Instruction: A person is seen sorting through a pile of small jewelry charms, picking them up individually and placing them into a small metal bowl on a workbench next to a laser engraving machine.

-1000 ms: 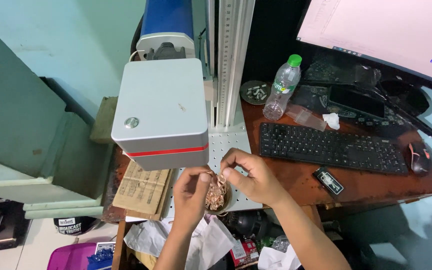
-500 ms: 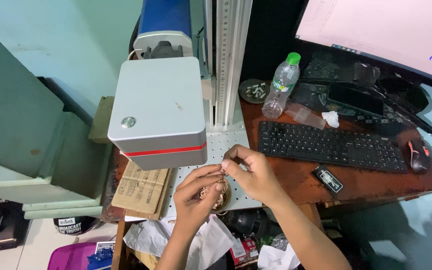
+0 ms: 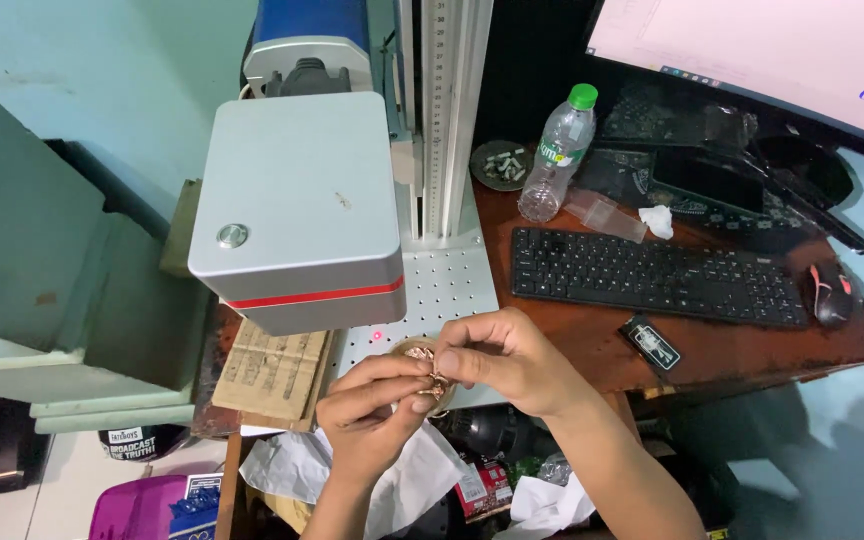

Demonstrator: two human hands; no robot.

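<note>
Fingertips of the left hand [image 3: 372, 405] and right hand [image 3: 497, 355] pinch a small round coppery piece [image 3: 427, 365] just above the perforated plate [image 3: 442, 290] under the grey laser head [image 3: 297, 205], where a slip could drop it into the clutter below.

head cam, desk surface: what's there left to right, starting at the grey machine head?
Grey machine head → perforated work plate → plastic bottle → black keyboard → black mouse
</note>
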